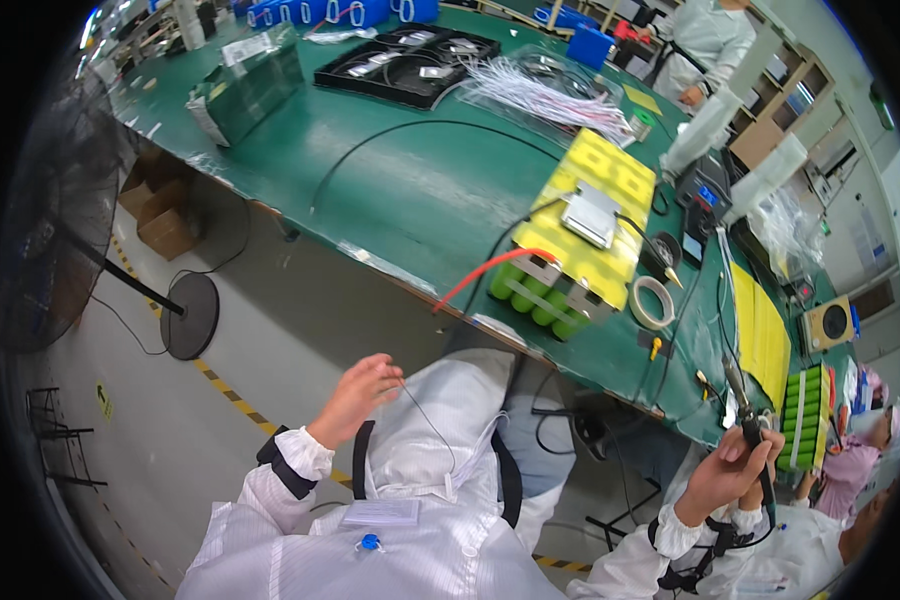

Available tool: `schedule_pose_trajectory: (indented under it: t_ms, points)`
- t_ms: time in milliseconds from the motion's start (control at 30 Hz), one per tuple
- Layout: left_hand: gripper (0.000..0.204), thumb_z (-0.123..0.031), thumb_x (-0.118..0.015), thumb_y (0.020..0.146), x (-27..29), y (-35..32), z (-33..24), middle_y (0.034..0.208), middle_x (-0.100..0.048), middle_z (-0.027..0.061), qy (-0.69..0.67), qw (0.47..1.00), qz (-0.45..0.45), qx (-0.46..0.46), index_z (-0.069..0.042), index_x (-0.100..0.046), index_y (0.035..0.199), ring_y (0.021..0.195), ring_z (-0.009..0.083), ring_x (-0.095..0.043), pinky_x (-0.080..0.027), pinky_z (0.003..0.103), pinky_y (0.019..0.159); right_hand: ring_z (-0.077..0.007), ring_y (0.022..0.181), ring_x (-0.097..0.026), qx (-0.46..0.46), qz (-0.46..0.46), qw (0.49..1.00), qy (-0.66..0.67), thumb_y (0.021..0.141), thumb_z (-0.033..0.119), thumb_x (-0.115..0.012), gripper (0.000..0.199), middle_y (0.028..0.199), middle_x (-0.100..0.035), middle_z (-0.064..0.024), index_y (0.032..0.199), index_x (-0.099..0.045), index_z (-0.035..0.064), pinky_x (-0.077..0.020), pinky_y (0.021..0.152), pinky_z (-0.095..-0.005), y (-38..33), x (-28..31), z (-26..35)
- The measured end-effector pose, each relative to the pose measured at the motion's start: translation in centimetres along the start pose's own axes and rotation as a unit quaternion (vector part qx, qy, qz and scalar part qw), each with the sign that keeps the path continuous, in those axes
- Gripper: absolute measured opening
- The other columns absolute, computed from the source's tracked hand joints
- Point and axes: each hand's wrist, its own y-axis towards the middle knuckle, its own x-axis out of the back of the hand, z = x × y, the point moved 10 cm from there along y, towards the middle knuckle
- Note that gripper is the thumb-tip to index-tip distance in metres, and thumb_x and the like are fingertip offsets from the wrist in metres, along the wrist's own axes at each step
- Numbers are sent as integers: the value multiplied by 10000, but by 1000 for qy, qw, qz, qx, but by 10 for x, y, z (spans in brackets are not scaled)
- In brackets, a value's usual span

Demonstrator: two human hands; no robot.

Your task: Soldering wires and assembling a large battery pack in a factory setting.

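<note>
Low over my lap, my left hand is pinched closed on a thin grey strand, which looks like solder wire and hangs toward my legs. Off to the right, my right hand wraps around the black handle of a soldering iron, its tip end pointing up past the table edge. Between the hands, farther away, a battery pack with yellow covering and green cells lies on the green table. A silvery flat module sits on the pack. From its near end sticks out a red wire.
A tape roll and a soldering station stand right of the pack. Beyond lie a black tray and bundled white wires. At left is a standing fan. Co-workers sit at right, near another green-celled pack.
</note>
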Motion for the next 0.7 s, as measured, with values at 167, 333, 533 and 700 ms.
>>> schedule_pose_trajectory:
  t_ms: [167, 333, 533, 700]
  points:
    - [501, -180, -596, 822, 108, -2, -139, 1118, -427, 49, 234, 883, -262, -313, -105, -362, 1259, 1019, 166, -460, -415, 321, 830, -62, 539, -393, -84, -146, 986, -16, 903, 139, -491, 154, 651, -433, 8, 1008, -482, 27, -335, 511, -203, -7, 27, -54]
    - [539, 10, -461, 787, 101, -2, -231, 1170, -481, 102, 467, 775, -236, -356, -124, -360, 1299, 1064, 217, -488, -394, 338, 888, -62, 613, -471, -98, -23, 980, -171, 877, 102, -518, 213, 790, -540, -30, 1072, -506, 19, -393, 533, -191, 12, -31, -125]
    - [506, 96, -415, 730, 45, 28, -230, 1042, -582, 107, 493, 803, -62, -329, -33, -449, 1217, 1002, 212, -553, -423, 326, 864, -97, 712, -532, -23, 49, 957, -284, 873, 110, -528, 209, 833, -586, -47, 1061, -522, 19, -422, 645, -221, 42, -73, -161]
    - [357, 104, -449, 748, -24, 12, -231, 908, -650, 114, 529, 763, -19, -370, 20, -533, 1084, 851, 220, -628, -451, 318, 820, -103, 721, -547, -71, 62, 941, -326, 864, 99, -537, 179, 802, -595, -56, 1013, -537, 1, -415, 666, -225, 52, -66, -196]
